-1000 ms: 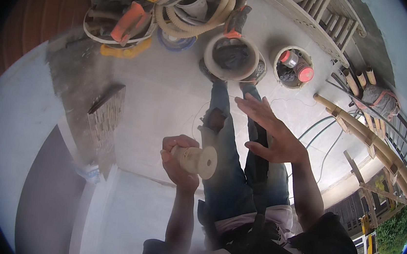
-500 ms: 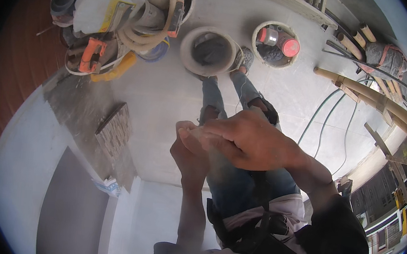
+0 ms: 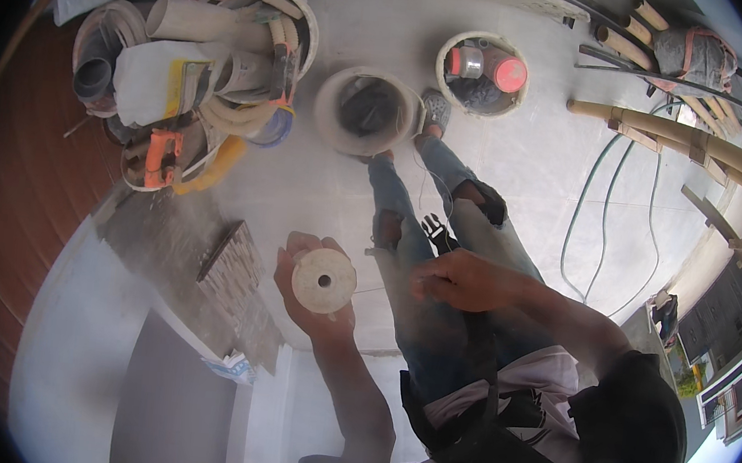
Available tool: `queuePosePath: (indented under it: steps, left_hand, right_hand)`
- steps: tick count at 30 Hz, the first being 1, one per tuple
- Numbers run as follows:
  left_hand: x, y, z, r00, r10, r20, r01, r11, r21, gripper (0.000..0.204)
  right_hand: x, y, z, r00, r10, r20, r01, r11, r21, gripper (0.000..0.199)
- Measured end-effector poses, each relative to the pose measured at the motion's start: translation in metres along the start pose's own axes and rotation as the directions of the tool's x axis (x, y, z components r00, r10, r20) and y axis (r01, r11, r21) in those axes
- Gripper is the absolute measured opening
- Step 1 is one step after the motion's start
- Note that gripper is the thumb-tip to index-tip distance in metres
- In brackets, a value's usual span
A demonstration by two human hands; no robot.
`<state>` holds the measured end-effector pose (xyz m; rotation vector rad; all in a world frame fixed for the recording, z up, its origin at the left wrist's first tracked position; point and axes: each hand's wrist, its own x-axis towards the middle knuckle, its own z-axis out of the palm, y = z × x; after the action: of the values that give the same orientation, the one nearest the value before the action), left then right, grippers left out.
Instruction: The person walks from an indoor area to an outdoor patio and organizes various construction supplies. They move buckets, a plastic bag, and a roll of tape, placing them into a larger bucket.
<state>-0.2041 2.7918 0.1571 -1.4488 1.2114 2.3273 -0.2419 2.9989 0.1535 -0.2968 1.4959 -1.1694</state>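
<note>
A pale spool (image 3: 337,277) is gripped in the left hand (image 3: 311,318), beside the legs (image 3: 399,261), its round end facing the camera. The right hand (image 3: 464,281) is held curled above the thighs; whether anything is pinched there cannot be told.

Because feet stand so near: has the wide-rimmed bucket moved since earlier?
No: the wide-rimmed bucket stays just left of the bucket with the red-lidded jar; only the view shifts.

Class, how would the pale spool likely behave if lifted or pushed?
The spool's round rim suggests it would probably roll on its side. Its broad, flat-looking end suggests it might stand fairly steadily upright. The left hand alone supports it, so it is perhaps light.
</note>
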Motion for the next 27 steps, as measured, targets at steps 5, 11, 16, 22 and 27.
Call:
queuePosePath:
  steps: [5,11,16,22,27]
  left_hand:
    - [0.002,-0.018,0.018,0.986,-0.090,0.139,-0.135,0.057,0.989,0.038]
    - [0.027,-0.022,0.025,0.821,-0.481,0.306,0.044,0.589,0.807,0.045]
    - [0.046,-0.045,0.041,0.997,0.051,-0.055,0.021,0.510,0.860,0.037]
    - [0.063,-0.032,0.050,0.955,-0.257,0.146,-0.146,0.018,0.989,0.037]
    - [0.072,-0.078,0.086,0.878,0.325,0.352,-0.349,-0.070,0.935,0.049]
  right_hand:
    - [-0.013,-0.009,-0.020,0.926,-0.146,-0.349,0.101,0.985,-0.142,0.007]
    - [-0.012,0.018,-0.050,0.948,0.178,-0.263,-0.154,0.982,0.111,0.012]
    - [-0.036,0.034,-0.018,0.976,-0.107,-0.189,0.125,0.989,0.083,0.017]
    - [-0.039,0.087,-0.009,0.965,0.053,-0.258,0.002,0.978,0.208,0.016]
    - [-0.041,0.072,0.014,0.963,-0.045,-0.265,0.089,0.984,0.157,0.017]
